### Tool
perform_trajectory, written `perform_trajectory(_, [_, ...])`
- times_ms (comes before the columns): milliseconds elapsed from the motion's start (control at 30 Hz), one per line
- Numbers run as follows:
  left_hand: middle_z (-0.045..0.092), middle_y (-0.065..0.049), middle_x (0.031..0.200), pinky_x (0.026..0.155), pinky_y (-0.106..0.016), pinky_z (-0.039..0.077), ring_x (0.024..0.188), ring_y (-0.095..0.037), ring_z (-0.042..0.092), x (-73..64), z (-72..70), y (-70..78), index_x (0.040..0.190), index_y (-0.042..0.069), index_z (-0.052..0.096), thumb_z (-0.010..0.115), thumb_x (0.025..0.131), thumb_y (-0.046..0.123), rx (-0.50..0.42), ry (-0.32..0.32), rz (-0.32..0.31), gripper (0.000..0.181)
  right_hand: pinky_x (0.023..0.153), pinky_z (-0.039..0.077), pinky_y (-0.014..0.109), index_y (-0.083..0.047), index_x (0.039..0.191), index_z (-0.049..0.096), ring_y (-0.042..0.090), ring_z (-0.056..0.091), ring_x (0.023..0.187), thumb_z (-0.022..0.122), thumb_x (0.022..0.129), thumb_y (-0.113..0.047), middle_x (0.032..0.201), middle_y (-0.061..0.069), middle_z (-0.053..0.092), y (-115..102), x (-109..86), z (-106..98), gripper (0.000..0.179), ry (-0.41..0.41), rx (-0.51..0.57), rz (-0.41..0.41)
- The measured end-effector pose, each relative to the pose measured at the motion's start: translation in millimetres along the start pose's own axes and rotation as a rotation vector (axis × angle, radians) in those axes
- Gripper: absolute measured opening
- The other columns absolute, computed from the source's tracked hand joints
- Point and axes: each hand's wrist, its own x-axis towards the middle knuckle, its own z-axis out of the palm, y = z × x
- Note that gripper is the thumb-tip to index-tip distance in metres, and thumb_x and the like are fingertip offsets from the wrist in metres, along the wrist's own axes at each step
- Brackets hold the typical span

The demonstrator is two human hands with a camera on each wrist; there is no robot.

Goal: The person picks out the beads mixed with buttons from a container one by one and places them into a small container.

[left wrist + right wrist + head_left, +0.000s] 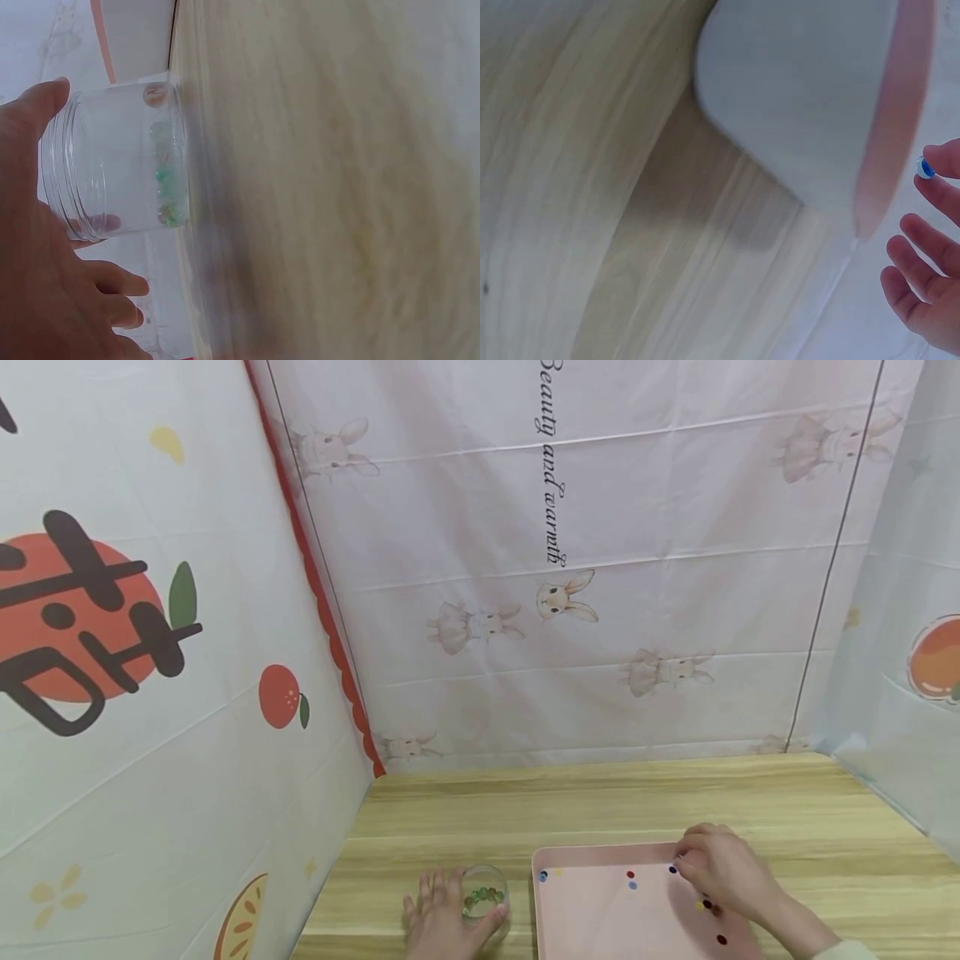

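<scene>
On the table left of the tray stands a round clear plastic jar (pixel 124 157) with several greenish and brown glass marbles (pixel 483 900) at its bottom. My left hand (pixel 444 917) holds the jar near its mouth, thumb on one side and a finger on the other, the remaining fingers spread beside it. Over the right part of the pink tray (pixel 600 857) is my right hand (pixel 726 867). Between its thumb and forefinger it pinches a clear marble with blue inside (pixel 925 168), raised above the tray rim; the other fingers are loosely bent.
Small coloured round pieces lie scattered in the tray, among them a red one (pixel 631 875), a light blue one (pixel 633 886) and a dark red one (pixel 722 940). Printed curtains (pixel 480 693) enclose the wooden table (pixel 465 802) at the back and sides.
</scene>
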Motion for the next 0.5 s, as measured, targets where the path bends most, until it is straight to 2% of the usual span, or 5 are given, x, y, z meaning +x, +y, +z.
perform_trajectory(200, [0.04, -0.036, 0.148, 0.105, -0.083, 0.01, 0.14, -0.058, 0.026, 1.2, -0.2, -0.4, 0.141, 0.007, 0.05, 0.053, 0.076, 0.085, 0.036, -0.006, 0.017, 0.101, 0.079, 0.055, 0.045, -0.023, 0.082, 0.074, 0.026, 0.066, 0.093, 0.082, 0.078, -0.016, 0.097, -0.002, 0.07, -10, 4.5, 2, 0.011, 0.072, 0.087, -0.043])
perform_trajectory(367, [0.041, -0.04, 0.144, 0.104, -0.083, 0.004, 0.141, -0.059, 0.024, 2.0, -2.9, 1.3, 0.137, 0.007, 0.053, 0.051, 0.078, 0.085, 0.092, 0.002, 0.049, 0.098, 0.082, 0.055, 0.048, -0.022, 0.085, 0.075, 0.027, 0.066, 0.097, 0.08, 0.08, -0.017, 0.101, -0.001, 0.071, -21, 7.2, 3, 0.009, 0.054, 0.136, -0.048])
perform_trajectory(500, [0.039, -0.04, 0.146, 0.105, -0.083, 0.003, 0.142, -0.058, 0.023, 1.5, -4.4, 2.8, 0.137, 0.008, 0.054, 0.05, 0.078, 0.085, 0.112, -0.001, 0.045, 0.098, 0.084, 0.055, 0.047, -0.023, 0.088, 0.074, 0.025, 0.066, 0.1, 0.08, 0.082, -0.018, 0.103, -0.001, 0.071, -34, 10.0, 5, 0.01, 0.043, 0.194, -0.046])
